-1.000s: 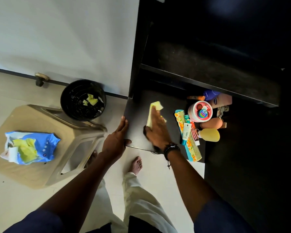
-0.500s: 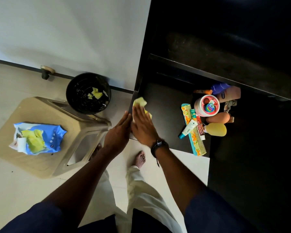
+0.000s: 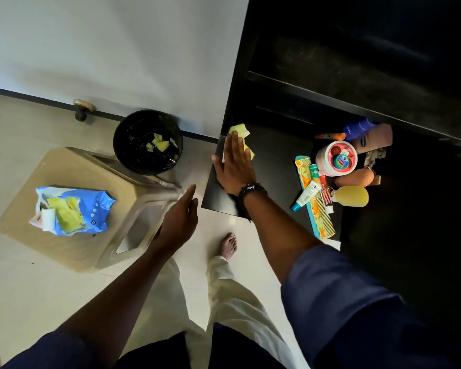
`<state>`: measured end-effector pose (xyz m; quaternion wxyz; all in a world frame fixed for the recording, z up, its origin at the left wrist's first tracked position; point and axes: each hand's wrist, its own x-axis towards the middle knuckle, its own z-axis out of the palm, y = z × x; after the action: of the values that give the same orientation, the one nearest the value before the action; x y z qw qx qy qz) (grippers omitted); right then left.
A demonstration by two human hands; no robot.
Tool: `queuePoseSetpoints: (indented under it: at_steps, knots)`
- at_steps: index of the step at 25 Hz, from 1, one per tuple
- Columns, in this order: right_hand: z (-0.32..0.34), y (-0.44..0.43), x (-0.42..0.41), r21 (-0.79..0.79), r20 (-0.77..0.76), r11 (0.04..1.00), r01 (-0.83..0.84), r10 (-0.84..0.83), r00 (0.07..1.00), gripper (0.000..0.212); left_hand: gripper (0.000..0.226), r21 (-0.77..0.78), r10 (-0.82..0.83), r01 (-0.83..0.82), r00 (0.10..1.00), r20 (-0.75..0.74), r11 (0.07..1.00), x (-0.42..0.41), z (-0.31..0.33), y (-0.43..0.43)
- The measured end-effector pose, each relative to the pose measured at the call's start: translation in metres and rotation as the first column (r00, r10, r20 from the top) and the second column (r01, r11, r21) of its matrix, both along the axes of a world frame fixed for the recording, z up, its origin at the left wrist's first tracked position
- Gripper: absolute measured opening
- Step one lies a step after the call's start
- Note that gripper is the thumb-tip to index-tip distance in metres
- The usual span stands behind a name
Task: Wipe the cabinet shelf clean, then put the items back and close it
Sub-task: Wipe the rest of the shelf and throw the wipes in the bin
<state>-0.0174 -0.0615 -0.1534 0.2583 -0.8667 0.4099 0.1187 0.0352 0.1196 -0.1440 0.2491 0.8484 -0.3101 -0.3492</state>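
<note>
Fingers of the left hand (image 3: 180, 219), straight and empty, have left the shelf (image 3: 274, 169) edge; the right hand (image 3: 234, 167), fingers flat, presses the yellow cloth (image 3: 240, 131) further back at the shelf's left side.

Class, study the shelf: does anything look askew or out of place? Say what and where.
Toiletries lie jumbled at the right end of the shelf: bottles are tipped on their sides, and a comb slants towards the front edge.
</note>
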Motion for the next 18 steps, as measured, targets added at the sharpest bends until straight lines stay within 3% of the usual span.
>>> queuePoseSetpoints:
  at_steps: [10, 14, 18]
  knots:
    - [-0.007, 0.123, -0.134, -0.204, 0.123, 0.956, -0.213, 0.241, 0.963, 0.048, 0.041, -0.167, -0.039, 0.037, 0.999, -0.012, 0.985, -0.006, 0.017, -0.037]
    - [-0.001, 0.109, -0.165, -0.194, 0.038, 0.981, 0.015, -0.007, 0.999, 0.05, 0.042, -0.127, 0.011, -0.019, 0.998, -0.061, 0.992, -0.005, 0.013, -0.036]
    - [0.0, 0.068, -0.102, -0.15, 0.01, 0.983, 0.11, -0.11, 0.994, 0.057, 0.047, -0.08, 0.134, -0.142, 0.986, -0.103, 0.987, -0.003, 0.005, -0.024]
